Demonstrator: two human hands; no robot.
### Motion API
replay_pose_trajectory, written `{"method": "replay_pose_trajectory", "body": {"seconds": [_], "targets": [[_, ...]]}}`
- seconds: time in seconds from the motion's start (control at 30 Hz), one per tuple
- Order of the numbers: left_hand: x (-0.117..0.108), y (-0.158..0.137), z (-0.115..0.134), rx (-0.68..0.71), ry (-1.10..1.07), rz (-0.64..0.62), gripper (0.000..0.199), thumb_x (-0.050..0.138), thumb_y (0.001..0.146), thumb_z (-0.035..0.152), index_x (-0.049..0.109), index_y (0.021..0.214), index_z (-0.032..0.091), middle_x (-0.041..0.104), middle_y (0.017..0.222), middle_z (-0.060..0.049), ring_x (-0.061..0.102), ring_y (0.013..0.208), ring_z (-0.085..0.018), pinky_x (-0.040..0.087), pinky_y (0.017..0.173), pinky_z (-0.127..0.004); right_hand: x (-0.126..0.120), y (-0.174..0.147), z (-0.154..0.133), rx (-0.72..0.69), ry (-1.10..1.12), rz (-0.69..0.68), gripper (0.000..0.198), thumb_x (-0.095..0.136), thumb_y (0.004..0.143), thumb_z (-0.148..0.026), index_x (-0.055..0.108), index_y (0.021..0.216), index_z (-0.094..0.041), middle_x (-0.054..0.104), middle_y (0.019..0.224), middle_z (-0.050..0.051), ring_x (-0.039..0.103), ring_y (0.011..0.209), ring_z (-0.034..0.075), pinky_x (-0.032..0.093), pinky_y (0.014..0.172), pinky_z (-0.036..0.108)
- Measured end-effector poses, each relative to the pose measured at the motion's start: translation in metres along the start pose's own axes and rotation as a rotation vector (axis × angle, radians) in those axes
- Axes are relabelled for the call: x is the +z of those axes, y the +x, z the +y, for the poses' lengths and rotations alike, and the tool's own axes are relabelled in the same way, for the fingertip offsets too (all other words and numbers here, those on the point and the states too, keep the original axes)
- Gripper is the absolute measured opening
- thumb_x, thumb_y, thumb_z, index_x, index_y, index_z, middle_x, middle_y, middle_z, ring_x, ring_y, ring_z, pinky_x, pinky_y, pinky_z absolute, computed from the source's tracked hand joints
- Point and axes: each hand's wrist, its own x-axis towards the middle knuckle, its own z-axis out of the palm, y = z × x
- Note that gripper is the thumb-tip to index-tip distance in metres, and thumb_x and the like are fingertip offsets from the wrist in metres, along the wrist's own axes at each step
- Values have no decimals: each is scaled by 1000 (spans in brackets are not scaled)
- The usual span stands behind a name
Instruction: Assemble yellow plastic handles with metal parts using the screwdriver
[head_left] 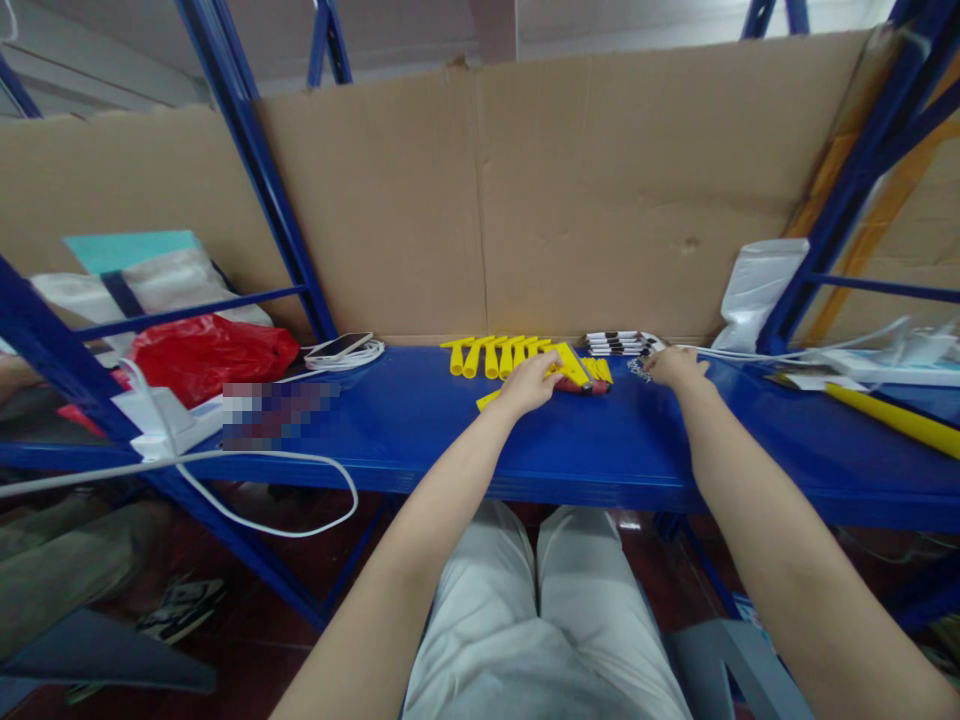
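My left hand [534, 385] is closed round the handle of a yellow scraper-like tool [571, 366]; its wide head points right and its handle end shows below the wrist. A dark red strip [589, 386] lies at its head. Beyond that hand stands a row of several yellow plastic handles [470, 358], with small yellow pieces [600, 369] to the right. Over a small pile of silvery metal parts [640, 370] my right hand [679, 366] has its fingers bent down and together; whatever they pinch is too small to make out.
White-and-black packets [615, 344] lie at the back of the blue table [420, 430]. On the left are a phone [341, 346] on a coiled white cable, a red plastic bag [214, 355] and a power strip. A yellow rod [896, 420] lies right. Another person's leg shows lower left.
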Motion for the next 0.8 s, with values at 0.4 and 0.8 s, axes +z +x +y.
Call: {"method": "replay_pose_trajectory", "body": {"seconds": [0.4, 0.8], "targets": [[-3, -1, 3, -7, 43, -23, 16, 57, 87, 15, 64, 101, 19, 70, 112, -7, 63, 108, -22, 48, 99, -37, -7, -8, -7, 29, 24, -110, 31, 52, 87, -27, 74, 109, -27, 55, 132, 13, 41, 127, 37, 37, 100, 59], [-5, -2, 6, -9, 65, -47, 15, 56, 88, 17, 64, 101, 20, 70, 112, -5, 63, 106, -20, 49, 95, -33, 12, 3, 3, -30, 87, -4, 29, 52, 80, -28, 75, 97, -21, 62, 116, 18, 45, 117, 37, 39, 93, 63]]}}
